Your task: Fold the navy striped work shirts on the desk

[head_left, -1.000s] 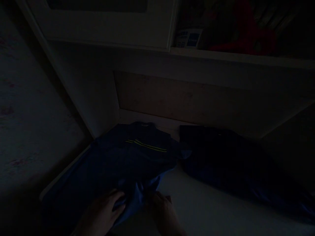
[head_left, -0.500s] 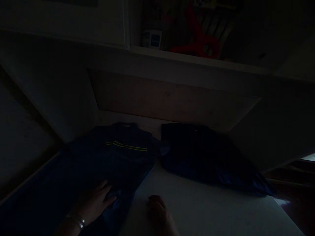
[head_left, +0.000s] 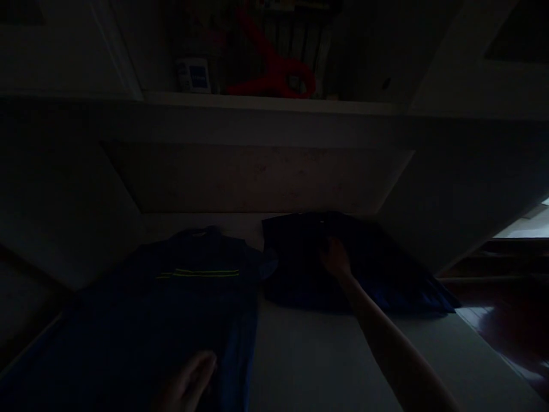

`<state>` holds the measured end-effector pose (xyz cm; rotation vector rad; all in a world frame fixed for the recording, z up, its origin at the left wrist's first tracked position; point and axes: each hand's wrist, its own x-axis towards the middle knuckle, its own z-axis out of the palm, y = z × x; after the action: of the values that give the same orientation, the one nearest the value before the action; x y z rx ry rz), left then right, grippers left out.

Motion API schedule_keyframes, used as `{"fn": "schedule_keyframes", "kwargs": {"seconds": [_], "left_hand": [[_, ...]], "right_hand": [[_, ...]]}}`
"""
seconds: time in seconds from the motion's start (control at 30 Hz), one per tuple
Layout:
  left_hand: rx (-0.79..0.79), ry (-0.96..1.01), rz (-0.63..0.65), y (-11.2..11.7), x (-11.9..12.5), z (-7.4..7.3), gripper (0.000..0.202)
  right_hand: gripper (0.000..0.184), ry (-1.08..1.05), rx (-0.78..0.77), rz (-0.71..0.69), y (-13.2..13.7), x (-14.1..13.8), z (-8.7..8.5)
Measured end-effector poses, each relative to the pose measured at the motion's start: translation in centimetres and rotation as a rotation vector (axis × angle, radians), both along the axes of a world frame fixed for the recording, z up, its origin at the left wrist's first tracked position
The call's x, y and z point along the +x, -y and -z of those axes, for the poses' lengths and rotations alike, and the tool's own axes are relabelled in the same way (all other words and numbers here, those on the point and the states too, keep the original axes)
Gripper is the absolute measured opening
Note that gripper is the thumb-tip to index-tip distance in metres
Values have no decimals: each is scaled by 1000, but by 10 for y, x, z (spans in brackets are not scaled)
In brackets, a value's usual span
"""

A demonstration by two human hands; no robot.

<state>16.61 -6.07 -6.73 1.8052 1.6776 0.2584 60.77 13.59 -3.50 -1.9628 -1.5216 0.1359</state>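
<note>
Very dim throughout, with the darker garment [head_left: 295, 263] nearly lost in shadow; pale light and glare show beyond the right edge of the worktop [head_left: 309, 355]; the left fingers [head_left: 203, 366] blur.

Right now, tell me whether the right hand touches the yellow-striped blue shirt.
Apart: the head view shows the right hand over the dark garment, with a visible gap to the blue shirt.

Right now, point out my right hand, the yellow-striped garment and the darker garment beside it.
Right hand [head_left: 336, 258]: head view, on its back.
Yellow-striped garment [head_left: 158, 320]: head view, on the cloth below the stripes.
Darker garment [head_left: 377, 260]: head view, on the cloth right of the hand.
</note>
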Motion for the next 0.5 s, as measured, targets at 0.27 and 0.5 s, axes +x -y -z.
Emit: {"fn": "schedule_keyframes", "kwargs": {"seconds": [0.27,0.5], "left_hand": [[294,-542,79,-47,30,9,43],[237,-748,231,-58,13,19,64]], "right_hand": [[41,-52,54,122,28,12,14],[28,-390,60,101,233,24,45]]}}
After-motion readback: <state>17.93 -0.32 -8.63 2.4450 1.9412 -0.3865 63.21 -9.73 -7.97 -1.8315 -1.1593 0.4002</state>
